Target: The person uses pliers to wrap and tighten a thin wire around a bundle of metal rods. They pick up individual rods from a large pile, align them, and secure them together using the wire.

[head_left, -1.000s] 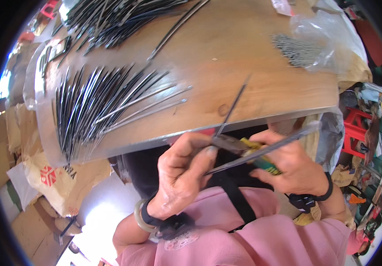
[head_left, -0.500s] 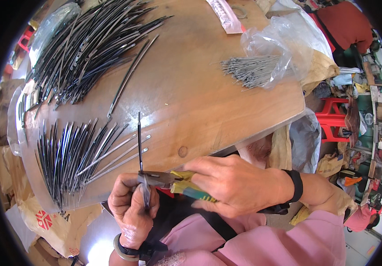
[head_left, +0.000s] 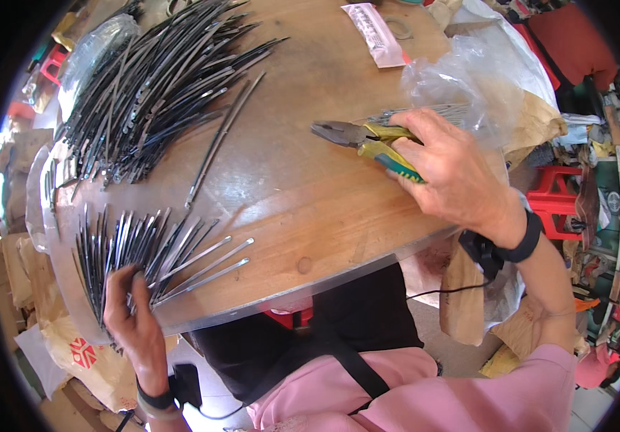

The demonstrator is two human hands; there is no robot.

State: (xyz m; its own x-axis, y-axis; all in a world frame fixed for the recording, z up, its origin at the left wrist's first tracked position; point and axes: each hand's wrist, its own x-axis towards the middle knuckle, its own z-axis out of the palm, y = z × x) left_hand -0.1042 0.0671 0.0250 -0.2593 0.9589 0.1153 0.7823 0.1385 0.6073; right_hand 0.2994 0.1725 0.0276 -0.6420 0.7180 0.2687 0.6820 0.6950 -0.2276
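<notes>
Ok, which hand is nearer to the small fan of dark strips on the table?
Left. The left hand is at the lower end of the fan, contact unclear; the right hand is well off to the right, holding the pliers.

This place seems to be a small workshop. It is shown by the wooden bench (head_left: 353, 216), on which many thin dark strips (head_left: 159, 93) lie in two heaps, and by the pliers (head_left: 389, 157) held above it. Around it there are a paper sack (head_left: 105, 374), a red stool (head_left: 556, 205) and, at right, much crowded clutter (head_left: 612, 209).
</notes>
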